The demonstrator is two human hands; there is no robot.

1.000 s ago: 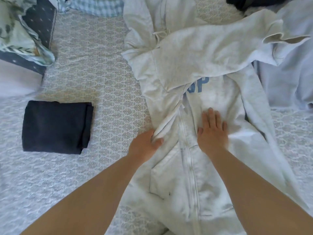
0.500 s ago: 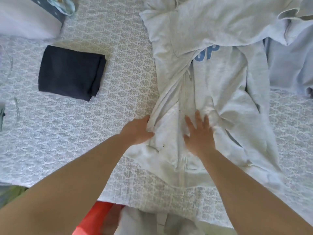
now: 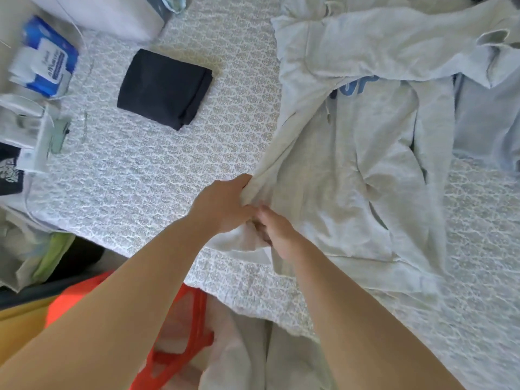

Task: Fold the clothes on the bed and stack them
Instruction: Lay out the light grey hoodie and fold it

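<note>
Your left hand [image 3: 225,204] and right hand [image 3: 277,232] are both bare, with no gloves, rings or bracelets showing. Your forearms are bare too: no sleeve or cuff reaches down to either wrist, and no watch or band sits on them. The arms run uncovered all the way to the lower edge of the view, so whatever you wear on top stays out of sight.

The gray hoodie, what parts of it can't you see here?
Head view only:
- The blue letters on the gray hoodie: mostly covered by its folded-over sleeve.
- Hoodie's top: cut off by the frame's upper edge.
- Right hand fingertips: motion-blurred, so its grip is unclear.
- Left hand fingers: buried in the fabric it grips.
</note>
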